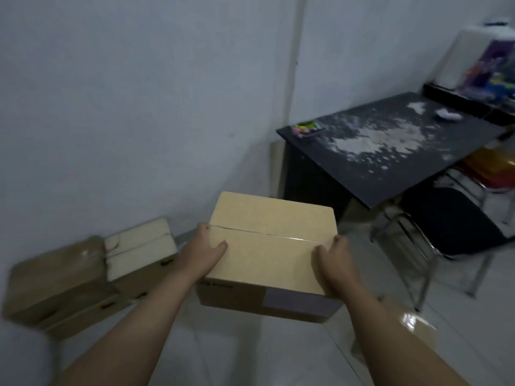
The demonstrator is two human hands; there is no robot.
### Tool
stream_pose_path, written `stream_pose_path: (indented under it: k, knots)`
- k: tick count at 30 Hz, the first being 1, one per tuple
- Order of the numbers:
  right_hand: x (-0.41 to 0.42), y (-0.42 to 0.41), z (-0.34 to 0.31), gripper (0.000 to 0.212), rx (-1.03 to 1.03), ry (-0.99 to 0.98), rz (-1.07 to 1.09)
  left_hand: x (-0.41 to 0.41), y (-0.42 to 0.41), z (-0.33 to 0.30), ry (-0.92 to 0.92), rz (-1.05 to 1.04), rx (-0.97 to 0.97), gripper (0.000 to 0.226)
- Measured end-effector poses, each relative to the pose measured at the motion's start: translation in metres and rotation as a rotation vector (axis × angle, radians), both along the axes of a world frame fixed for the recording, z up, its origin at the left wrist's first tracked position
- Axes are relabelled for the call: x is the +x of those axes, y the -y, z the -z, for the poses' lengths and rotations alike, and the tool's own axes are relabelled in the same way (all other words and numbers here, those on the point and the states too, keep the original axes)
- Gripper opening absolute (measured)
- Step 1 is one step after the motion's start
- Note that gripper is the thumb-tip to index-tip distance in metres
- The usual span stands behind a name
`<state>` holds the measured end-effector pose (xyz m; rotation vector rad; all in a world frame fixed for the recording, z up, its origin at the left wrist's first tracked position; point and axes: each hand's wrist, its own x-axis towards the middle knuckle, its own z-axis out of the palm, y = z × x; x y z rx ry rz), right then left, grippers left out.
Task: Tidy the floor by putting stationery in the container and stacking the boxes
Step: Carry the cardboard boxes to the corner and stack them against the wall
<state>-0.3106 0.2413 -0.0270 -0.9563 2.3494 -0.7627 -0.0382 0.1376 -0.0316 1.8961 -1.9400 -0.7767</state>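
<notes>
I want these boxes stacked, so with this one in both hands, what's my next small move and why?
Probably swing the held box left and lower it onto the boxes by the wall. Both hands, left hand and right hand, already hold its sides, and it hangs above the floor.

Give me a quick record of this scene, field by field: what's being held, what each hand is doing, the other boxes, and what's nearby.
held item: cardboard box, closed, lifted off the floor
left hand: left hand grips the box's left side, thumb on top
right hand: right hand grips the box's right side
other boxes: cardboard boxes by the wall at left; stacking unclear
floor item: shiny taped box under the right forearm
nearby: black table, chair
</notes>
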Motion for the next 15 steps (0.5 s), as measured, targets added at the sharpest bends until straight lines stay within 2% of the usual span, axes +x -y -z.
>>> stream_pose_path:
  k: [7, 12, 15]
  knots:
    - [0.096, 0.100, -0.020, 0.060, 0.006, -0.088, -0.303, 0.110, 0.024, -0.014, 0.051, -0.216, -0.059, 0.063]
    - [0.161, 0.157, -0.029, 0.058, -0.017, -0.133, -0.489, 0.168, 0.038, -0.019, 0.070, -0.401, -0.101, 0.057]
    - [0.182, 0.183, -0.032, 0.063, -0.012, -0.163, -0.575, 0.187, 0.046, -0.022, 0.077, -0.456, -0.095, 0.055]
